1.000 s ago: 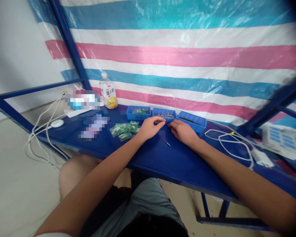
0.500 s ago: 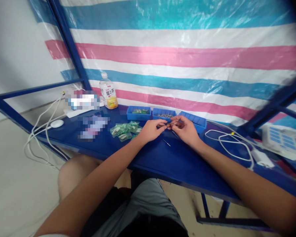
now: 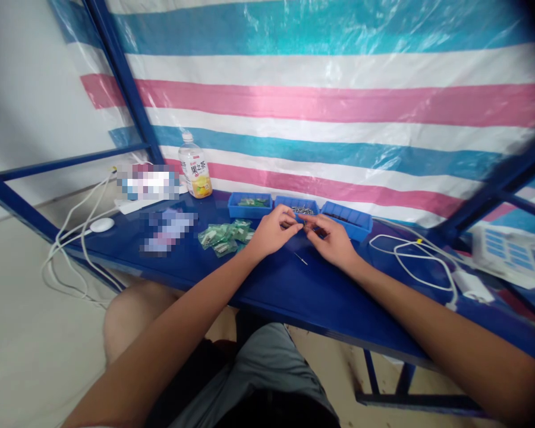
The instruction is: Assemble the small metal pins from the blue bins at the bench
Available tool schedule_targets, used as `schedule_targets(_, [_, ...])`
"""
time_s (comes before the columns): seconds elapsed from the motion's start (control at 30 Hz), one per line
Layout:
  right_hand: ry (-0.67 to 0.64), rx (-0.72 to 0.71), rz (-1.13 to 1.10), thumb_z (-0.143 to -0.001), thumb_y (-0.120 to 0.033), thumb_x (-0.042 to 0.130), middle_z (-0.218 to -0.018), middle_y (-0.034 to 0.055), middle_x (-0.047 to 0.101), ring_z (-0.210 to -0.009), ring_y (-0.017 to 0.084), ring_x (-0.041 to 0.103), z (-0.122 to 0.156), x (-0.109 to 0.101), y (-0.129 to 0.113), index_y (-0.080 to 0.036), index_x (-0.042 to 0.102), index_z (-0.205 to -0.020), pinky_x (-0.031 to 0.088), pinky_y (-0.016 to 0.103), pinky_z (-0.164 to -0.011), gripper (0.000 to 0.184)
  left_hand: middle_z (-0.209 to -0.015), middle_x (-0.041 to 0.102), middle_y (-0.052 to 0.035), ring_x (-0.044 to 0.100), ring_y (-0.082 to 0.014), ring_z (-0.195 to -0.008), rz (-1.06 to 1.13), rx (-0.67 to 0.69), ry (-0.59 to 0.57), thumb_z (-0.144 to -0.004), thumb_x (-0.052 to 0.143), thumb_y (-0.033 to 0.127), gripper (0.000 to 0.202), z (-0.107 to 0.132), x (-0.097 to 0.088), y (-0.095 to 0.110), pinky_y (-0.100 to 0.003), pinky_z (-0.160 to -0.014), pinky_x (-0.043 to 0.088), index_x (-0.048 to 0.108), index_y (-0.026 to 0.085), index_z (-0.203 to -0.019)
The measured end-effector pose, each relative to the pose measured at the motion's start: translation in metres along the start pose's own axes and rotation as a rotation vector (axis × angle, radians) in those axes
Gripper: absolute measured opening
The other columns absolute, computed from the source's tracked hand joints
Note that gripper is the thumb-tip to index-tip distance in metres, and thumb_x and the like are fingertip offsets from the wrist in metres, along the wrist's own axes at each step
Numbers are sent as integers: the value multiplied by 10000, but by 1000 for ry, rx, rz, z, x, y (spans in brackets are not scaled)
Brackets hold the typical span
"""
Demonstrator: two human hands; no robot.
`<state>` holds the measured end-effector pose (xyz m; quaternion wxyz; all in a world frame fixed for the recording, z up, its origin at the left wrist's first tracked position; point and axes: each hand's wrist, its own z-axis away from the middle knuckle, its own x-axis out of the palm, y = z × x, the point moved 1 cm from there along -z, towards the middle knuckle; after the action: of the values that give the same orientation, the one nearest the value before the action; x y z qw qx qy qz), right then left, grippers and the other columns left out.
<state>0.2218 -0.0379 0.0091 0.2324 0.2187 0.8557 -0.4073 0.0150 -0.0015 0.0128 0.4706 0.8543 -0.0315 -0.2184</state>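
My left hand (image 3: 275, 230) and my right hand (image 3: 330, 238) face each other above the blue table (image 3: 271, 279), fingertips nearly meeting. Thumb and fingers of the left are bent together around something too small and hidden to make out. On the right, the fingers are curled with the index stretched toward the left hand; whatever lies at their tips is hidden. A thin metal pin-like piece (image 3: 301, 258) lies on the table just below them. Behind the hands stand a blue bin of shiny metal pieces (image 3: 307, 210) and a blue bin with dark contents (image 3: 348, 221).
Left of the hands lies a pile of green-tinted small bags (image 3: 225, 236), with another blue bin (image 3: 249, 211) behind it. A drink bottle (image 3: 195, 169) stands at the back left. White cable (image 3: 410, 261) and an adapter (image 3: 472, 286) lie to the right. Striped sheeting (image 3: 316, 107) hangs behind.
My right hand's fingers have loosened and shifted slightly, the index now stretched toward the left hand. The left hand has barely moved. The metal pin-like piece stays on the table.
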Motion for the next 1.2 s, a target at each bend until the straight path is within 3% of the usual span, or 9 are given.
schedule_targets(0.17, [80, 118, -132, -962, -440, 718, -1002, 74, 796, -883, 248, 744, 1, 0, 5, -242, 769, -1165, 602, 403, -808, 287, -929, 830, -85, 782, -178, -729, 16, -66, -99, -1043, 631, 379, 403, 3, 2, -1, -326, -763, 626, 627, 167, -1386])
schedule_targets(0.23, [104, 114, -139, -946, -474, 743, -1006, 80, 787, -879, 247, 735, 1, 0, 7, -234, 777, -1097, 597, 396, -788, 285, -961, 835, -107, 792, -187, -739, 56, -72, -123, -1055, 602, 357, 471, 3, 4, -2, -338, -755, 646, 600, 152, -1479])
schedule_targets(0.37, [92, 64, -158, -931, -454, 755, -994, 71, 765, -888, 240, 719, -1, 1, 7, -235, 769, -1023, 592, 401, -809, 238, -1124, 832, -107, 814, -227, -964, 21, 11, -115, -1017, 640, 302, 361, 3, 4, 2, -385, -915, 660, 734, 173, -1341])
schedule_targets(0.53, [44, 56, -176, -916, -386, 760, -1044, 67, 764, -896, 243, 727, 0, 4, 3, -261, 773, -1057, 605, 429, -834, 189, -1213, 819, -77, 797, -252, -1070, -95, 41, -43, -963, 728, 340, 288, 2, -1, 8, -410, -1022, 631, 806, 210, -1207])
schedule_targets(0.7, [-21, 71, -250, -901, -412, 786, -1113, 77, 780, -952, 256, 741, 1, 8, -1, -269, 750, -1188, 630, 431, -838, 322, -1190, 823, -93, 799, -249, -1088, 2, 10, 0, -926, 753, 229, 332, 1, 0, 4, -413, -1043, 629, 769, 188, -1255])
schedule_targets(0.87, [27, 99, -265, -933, -431, 763, -1125, 84, 786, -1010, 260, 752, 2, 7, -3, -252, 715, -1212, 617, 421, -849, 334, -1197, 814, -112, 788, -231, -1130, 134, -10, -15, -939, 692, 120, 520, -1, 1, 0, -413, -1076, 608, 615, 199, -1447])
schedule_targets(1.03, [86, 136, -250, -944, -467, 755, -1019, 77, 778, -917, 240, 741, 2, 4, -6, -233, 717, -1197, 588, 376, -766, 346, -1118, 815, -123, 813, -211, -970, 177, -46, 33, -872, 781, 110, 623, -2, 2, -2, -361, -950, 647, 584, 173, -1460])
schedule_targets(1.1, [125, 162, -253, -947, -500, 748, -991, 74, 769, -873, 232, 731, 2, 2, -7, -233, 721, -1178, 571, 353, -701, 354, -1034, 828, -98, 814, -211, -931, 134, -43, 40, -854, 818, 137, 578, -1, 1, 0, -358, -933, 649, 643, 173, -1404])
schedule_targets(1.2, [169, 176, -285, -939, -543, 748, -965, 66, 756, -816, 214, 713, 1, 2, -6, -232, 722, -1141, 558, 335, -656, 371, -1022, 843, -73, 811, -221, -974, 22, 11, 14, -881, 813, 191, 355, -2, -2, 3, -376, -976, 636, 762, 192, -1232])
